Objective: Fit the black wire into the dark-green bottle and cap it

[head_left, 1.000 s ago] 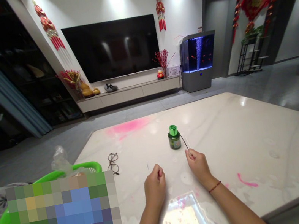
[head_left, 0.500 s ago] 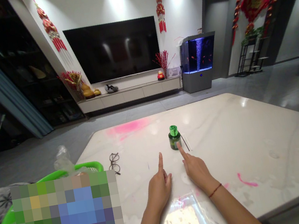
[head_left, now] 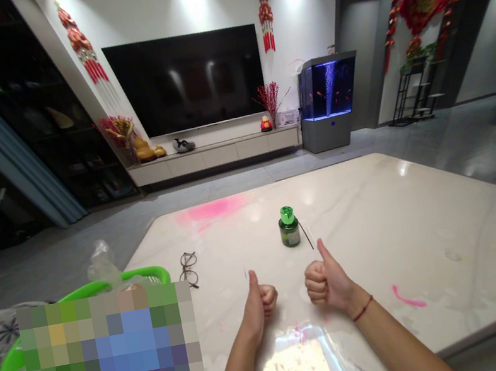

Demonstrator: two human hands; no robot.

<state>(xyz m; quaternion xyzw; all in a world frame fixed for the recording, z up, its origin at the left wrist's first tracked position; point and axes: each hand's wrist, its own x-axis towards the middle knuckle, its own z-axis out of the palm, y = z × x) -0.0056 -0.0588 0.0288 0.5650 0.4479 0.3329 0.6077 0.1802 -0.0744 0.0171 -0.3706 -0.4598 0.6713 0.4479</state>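
Observation:
My left hand (head_left: 259, 305) and my right hand (head_left: 326, 280) hover over the white marble table (head_left: 427, 224), each curled into a fist with the thumb pointing up and nothing in it. A small dark green bottle with a bright green cap (head_left: 289, 228) stands upright a little beyond my right hand. A thin black stick (head_left: 305, 235) lies on the table just right of the bottle. Red string bracelets circle both wrists.
Eyeglasses (head_left: 187, 269) lie left of my hands. A green basket (head_left: 103, 288) with a plastic bag sits at the table's left edge. Pink stains mark the far side and right of the tabletop. Beyond are a TV (head_left: 186, 81) and a fish tank (head_left: 330, 100).
One second ago both hands were pinched, the right on the thin stick. Half a second ago both index fingers pointed forward. Now both are thumbs-up fists and the stick lies on the table.

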